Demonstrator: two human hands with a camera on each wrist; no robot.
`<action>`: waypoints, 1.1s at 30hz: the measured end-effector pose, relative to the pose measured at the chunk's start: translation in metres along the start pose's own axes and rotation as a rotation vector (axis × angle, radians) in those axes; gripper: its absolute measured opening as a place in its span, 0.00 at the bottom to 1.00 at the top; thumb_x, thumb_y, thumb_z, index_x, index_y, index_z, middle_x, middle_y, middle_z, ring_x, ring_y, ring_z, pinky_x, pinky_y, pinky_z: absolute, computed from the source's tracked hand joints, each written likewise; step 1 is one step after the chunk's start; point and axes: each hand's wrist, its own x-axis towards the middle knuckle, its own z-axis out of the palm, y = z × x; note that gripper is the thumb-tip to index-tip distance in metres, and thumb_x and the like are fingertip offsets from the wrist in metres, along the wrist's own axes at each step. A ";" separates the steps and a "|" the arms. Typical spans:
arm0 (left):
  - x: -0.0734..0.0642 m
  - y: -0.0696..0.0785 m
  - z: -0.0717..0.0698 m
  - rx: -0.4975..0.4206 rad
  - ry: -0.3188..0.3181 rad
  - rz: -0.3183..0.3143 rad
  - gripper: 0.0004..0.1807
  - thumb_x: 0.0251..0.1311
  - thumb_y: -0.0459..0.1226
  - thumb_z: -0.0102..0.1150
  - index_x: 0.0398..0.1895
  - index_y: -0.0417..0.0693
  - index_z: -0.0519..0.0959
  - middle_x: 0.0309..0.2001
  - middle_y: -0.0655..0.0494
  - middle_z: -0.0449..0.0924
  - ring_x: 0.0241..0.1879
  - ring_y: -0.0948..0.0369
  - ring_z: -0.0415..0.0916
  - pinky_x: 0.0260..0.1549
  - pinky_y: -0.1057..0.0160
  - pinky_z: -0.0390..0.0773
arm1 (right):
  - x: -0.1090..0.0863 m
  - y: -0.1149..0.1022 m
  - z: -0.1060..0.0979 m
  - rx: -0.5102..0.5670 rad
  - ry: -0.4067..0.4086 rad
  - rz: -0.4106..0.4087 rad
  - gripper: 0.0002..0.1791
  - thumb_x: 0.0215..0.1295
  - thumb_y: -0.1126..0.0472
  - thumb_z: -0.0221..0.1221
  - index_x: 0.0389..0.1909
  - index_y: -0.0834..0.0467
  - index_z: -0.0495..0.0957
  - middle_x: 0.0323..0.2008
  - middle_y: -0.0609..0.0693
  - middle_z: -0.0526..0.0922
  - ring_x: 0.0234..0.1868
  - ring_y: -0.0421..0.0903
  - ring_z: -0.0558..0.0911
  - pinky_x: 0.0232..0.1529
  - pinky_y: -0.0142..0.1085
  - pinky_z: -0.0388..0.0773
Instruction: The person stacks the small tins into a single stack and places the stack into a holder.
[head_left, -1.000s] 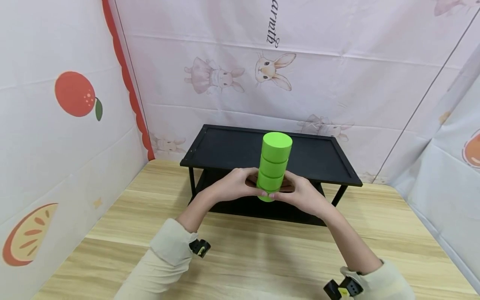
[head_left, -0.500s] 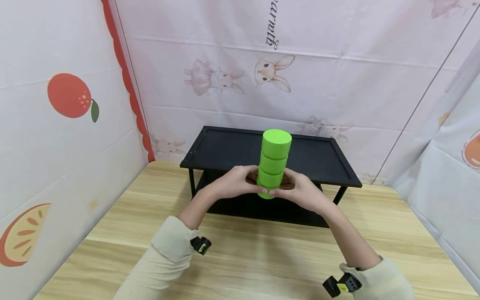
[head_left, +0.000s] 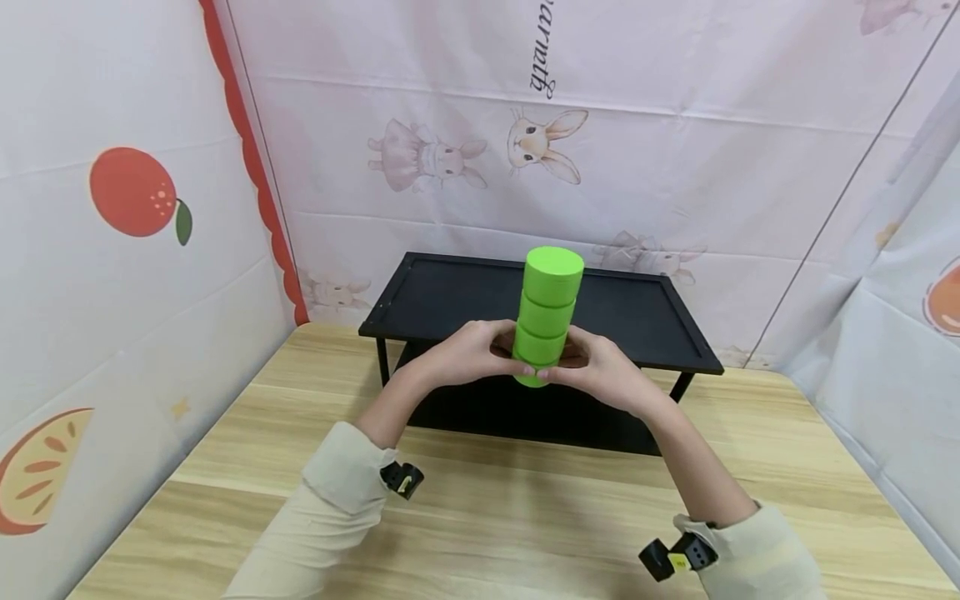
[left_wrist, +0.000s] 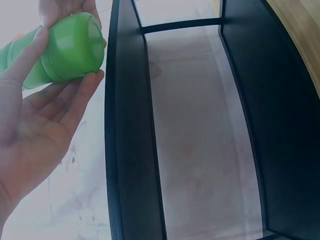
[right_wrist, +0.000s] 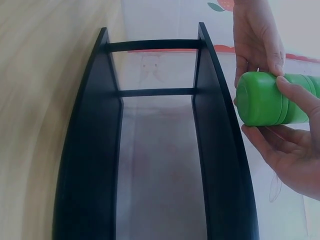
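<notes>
A bright green cylinder (head_left: 551,317) stands nearly upright between both hands, tilted slightly. Grooves ring it, so it looks like several round sections stacked; whether they come apart I cannot tell. My left hand (head_left: 471,357) grips its lower part from the left, and my right hand (head_left: 606,375) grips it from the right. The thumbs almost meet at the front; in the head view the other fingers are mostly hidden behind it. In the left wrist view, the cylinder's rounded base (left_wrist: 82,47) shows between thumb and fingers. The right wrist view shows the same base (right_wrist: 255,100) raised above the rack's top.
Behind and below the hands is a black two-tier rack (head_left: 450,292) with a rimmed top board and thin legs. It stands on a wood-grain table (head_left: 480,508). Printed cloth walls (head_left: 450,75) close off the back and both sides.
Both hands have risen slightly, lifting the green cylinder with them. Their grip looks the same, and the rack has stayed in place.
</notes>
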 end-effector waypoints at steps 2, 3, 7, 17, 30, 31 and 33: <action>0.000 0.000 -0.001 -0.001 -0.001 -0.003 0.26 0.53 0.40 0.65 0.55 0.42 0.71 0.43 0.56 0.78 0.42 0.65 0.75 0.42 0.68 0.76 | 0.000 -0.001 -0.001 0.001 -0.004 0.003 0.30 0.55 0.54 0.65 0.57 0.59 0.68 0.48 0.53 0.77 0.47 0.47 0.78 0.47 0.41 0.75; 0.001 0.001 -0.001 -0.001 -0.003 -0.005 0.26 0.53 0.40 0.65 0.55 0.42 0.71 0.43 0.56 0.78 0.42 0.65 0.75 0.42 0.67 0.76 | 0.000 -0.001 -0.001 0.001 -0.004 0.003 0.30 0.55 0.54 0.65 0.57 0.59 0.68 0.48 0.53 0.77 0.47 0.47 0.77 0.47 0.42 0.75; 0.002 0.002 -0.003 0.007 -0.007 -0.010 0.27 0.54 0.40 0.65 0.56 0.42 0.70 0.44 0.56 0.77 0.43 0.65 0.75 0.43 0.68 0.75 | 0.001 -0.002 -0.003 0.007 -0.009 0.007 0.31 0.55 0.54 0.65 0.58 0.58 0.68 0.49 0.52 0.76 0.48 0.47 0.77 0.48 0.42 0.75; 0.009 0.003 -0.008 0.025 -0.006 -0.005 0.27 0.54 0.41 0.65 0.55 0.41 0.71 0.42 0.55 0.77 0.42 0.64 0.75 0.42 0.67 0.76 | 0.007 -0.001 -0.008 0.018 -0.009 0.021 0.30 0.55 0.53 0.65 0.58 0.56 0.68 0.49 0.52 0.77 0.48 0.47 0.77 0.48 0.44 0.75; 0.015 0.006 -0.015 0.050 0.007 -0.001 0.27 0.54 0.42 0.65 0.55 0.42 0.71 0.42 0.56 0.77 0.42 0.64 0.75 0.41 0.67 0.76 | 0.014 -0.002 -0.015 0.032 -0.017 0.006 0.30 0.56 0.53 0.65 0.58 0.56 0.68 0.49 0.52 0.76 0.48 0.48 0.77 0.47 0.44 0.75; 0.016 0.006 -0.015 0.048 0.006 -0.001 0.27 0.53 0.42 0.65 0.55 0.42 0.71 0.42 0.56 0.77 0.42 0.64 0.75 0.41 0.67 0.76 | 0.015 -0.002 -0.015 0.034 -0.017 0.007 0.30 0.56 0.53 0.64 0.58 0.57 0.68 0.49 0.52 0.76 0.48 0.48 0.77 0.47 0.44 0.75; 0.017 0.006 -0.016 0.049 0.004 -0.003 0.27 0.53 0.42 0.65 0.55 0.43 0.71 0.42 0.57 0.78 0.42 0.65 0.75 0.41 0.68 0.76 | 0.015 -0.001 -0.016 0.036 -0.017 0.009 0.30 0.56 0.53 0.64 0.58 0.56 0.68 0.49 0.52 0.76 0.48 0.47 0.77 0.47 0.44 0.75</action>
